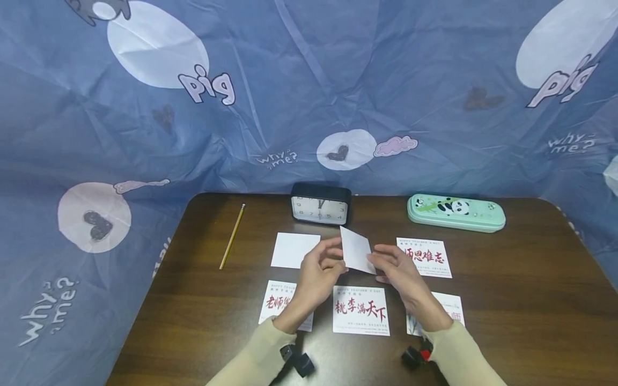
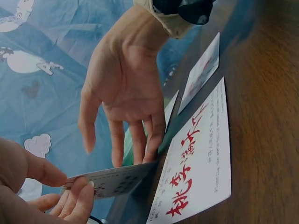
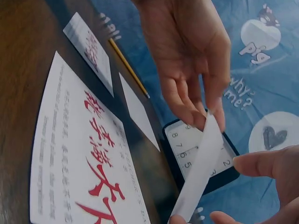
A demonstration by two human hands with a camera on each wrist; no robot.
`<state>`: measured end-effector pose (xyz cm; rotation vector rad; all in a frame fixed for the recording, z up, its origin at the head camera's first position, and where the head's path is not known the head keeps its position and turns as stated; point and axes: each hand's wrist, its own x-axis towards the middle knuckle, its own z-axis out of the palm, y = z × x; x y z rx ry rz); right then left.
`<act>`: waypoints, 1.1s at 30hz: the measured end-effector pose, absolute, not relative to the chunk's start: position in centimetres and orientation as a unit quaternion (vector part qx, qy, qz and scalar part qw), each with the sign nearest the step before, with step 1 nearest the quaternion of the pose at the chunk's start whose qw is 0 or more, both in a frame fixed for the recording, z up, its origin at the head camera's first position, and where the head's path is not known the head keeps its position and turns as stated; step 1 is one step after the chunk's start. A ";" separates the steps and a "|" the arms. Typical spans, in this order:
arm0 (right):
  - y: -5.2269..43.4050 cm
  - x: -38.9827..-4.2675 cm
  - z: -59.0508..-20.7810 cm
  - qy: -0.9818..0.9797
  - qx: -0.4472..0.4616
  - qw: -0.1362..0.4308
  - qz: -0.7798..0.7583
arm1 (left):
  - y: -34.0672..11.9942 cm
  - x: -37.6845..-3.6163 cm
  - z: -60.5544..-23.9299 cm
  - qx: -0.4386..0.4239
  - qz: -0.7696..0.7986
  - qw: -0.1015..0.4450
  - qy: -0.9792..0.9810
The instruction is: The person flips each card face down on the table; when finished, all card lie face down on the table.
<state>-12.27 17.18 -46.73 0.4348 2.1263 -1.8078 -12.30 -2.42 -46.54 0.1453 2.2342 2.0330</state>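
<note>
My left hand [image 1: 318, 268] pinches a white card [image 1: 356, 251] between thumb and fingers, holding it tilted above the middle of the table. The card's face towards the head camera is plain white; dark print shows on its other face in the left wrist view. At the card's right edge is my right hand [image 1: 403, 273], its fingers extended and its thumb apart from the card in the right wrist view. A fingertip [image 3: 177, 219] of that hand touches or nearly touches the card's lower end. Beneath the hands lies a card with red characters [image 1: 359, 321].
A blank white card [image 1: 289, 250] lies left of the hands. Other printed cards lie at lower left [image 1: 275, 292], upper right [image 1: 425, 260] and lower right, the last partly covered by my right arm. Behind stand a black clock [image 1: 319, 209], a green panda pencil case [image 1: 456, 213] and a yellow pencil [image 1: 233, 236].
</note>
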 end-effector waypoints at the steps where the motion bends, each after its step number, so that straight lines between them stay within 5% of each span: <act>1: 17.3 -12.3 -46.7 0.741 0.156 0.158 -0.634 | -2.5 -12.3 -46.6 0.047 0.666 0.059 0.742; 15: 17.7 -12.3 -46.6 0.758 0.148 0.149 -0.617 | -3.3 -12.8 -47.2 0.064 0.551 0.027 0.832; 33: 18.3 -12.1 -46.4 0.763 0.140 0.159 -0.611 | -3.5 -12.3 -47.4 0.065 0.500 0.077 0.860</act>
